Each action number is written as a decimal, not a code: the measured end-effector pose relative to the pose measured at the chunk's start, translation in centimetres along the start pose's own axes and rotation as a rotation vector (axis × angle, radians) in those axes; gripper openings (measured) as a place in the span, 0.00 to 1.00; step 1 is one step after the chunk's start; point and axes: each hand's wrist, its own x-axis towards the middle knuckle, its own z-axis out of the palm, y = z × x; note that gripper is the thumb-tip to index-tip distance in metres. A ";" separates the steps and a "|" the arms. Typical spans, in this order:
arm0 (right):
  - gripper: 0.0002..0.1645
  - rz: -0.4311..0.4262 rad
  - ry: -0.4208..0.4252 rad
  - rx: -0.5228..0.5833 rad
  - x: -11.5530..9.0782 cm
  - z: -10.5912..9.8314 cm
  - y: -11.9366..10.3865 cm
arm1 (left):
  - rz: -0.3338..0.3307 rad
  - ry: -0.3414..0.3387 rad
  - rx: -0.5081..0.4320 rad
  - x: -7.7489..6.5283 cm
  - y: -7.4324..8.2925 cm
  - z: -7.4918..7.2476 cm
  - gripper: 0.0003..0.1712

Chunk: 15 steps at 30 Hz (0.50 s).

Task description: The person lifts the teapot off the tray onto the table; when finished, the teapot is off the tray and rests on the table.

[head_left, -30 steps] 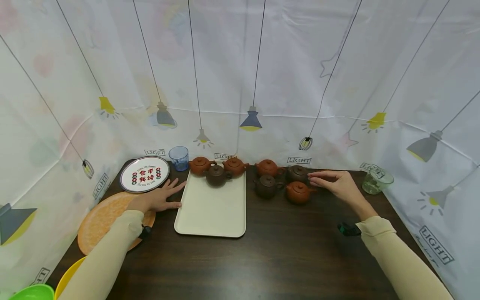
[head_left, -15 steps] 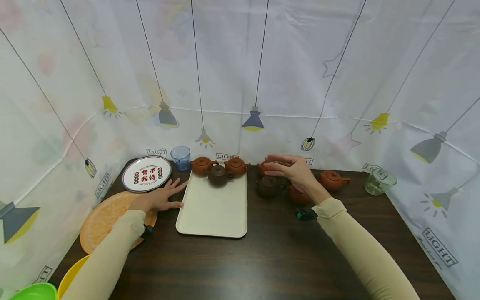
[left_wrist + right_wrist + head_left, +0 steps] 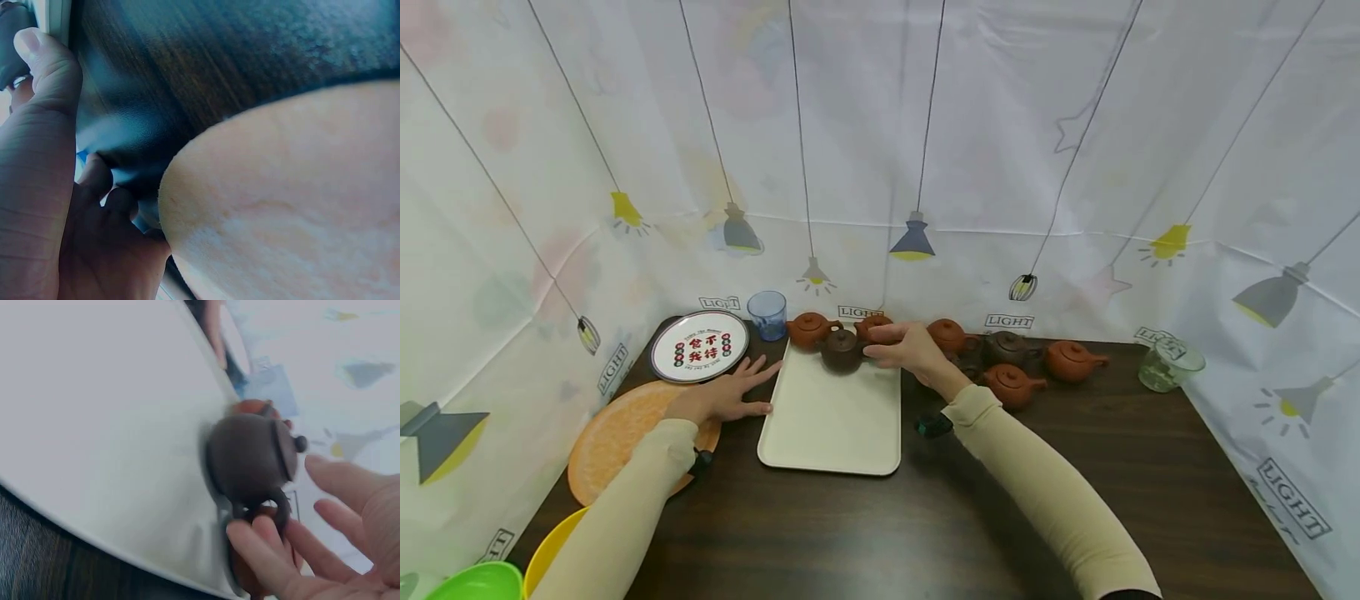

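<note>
My left hand (image 3: 724,396) lies with fingers spread beside a cream tray (image 3: 831,429), its thumb at the tray's left edge. On the tray's far part stands a dark brown teapot (image 3: 841,352). My right hand (image 3: 913,354) reaches over the tray from the right, close to this teapot. In the right wrist view, thumb and fingers surround the handle side of the dark teapot (image 3: 247,453) without closing round it, and one fingertip is near the lid knob. Two reddish clay teapots stand behind: one at the left (image 3: 809,331), the other (image 3: 872,325) partly hidden by my right hand.
Right of the tray stand several more teapots, including a reddish one (image 3: 1011,385), a dark one (image 3: 1006,348) and a reddish one (image 3: 1072,361) farther right. A green glass (image 3: 1172,365), blue glass (image 3: 767,315), printed plate (image 3: 700,346), round orange mat (image 3: 617,433) and yellow bowl (image 3: 550,546) surround them.
My right hand has moved left, from the right-hand teapots across to the dark teapot on the tray. A reddish teapot at the far right is uncovered. My left hand stays by the tray.
</note>
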 end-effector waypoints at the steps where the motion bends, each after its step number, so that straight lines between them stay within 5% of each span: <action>1: 0.34 0.006 0.024 -0.032 0.2 0.4 0.1 | 0.000 0.003 0.000 0.0 -0.1 0.1 0.52; 8: 0.28 0.063 0.164 -0.253 0.9 1.8 0.2 | -0.003 0.010 -0.001 0.0 -0.3 0.1 0.51; 15: 0.22 0.090 0.158 -0.143 1.1 2.2 1.2 | -0.009 0.006 -0.005 0.0 -0.1 0.1 0.52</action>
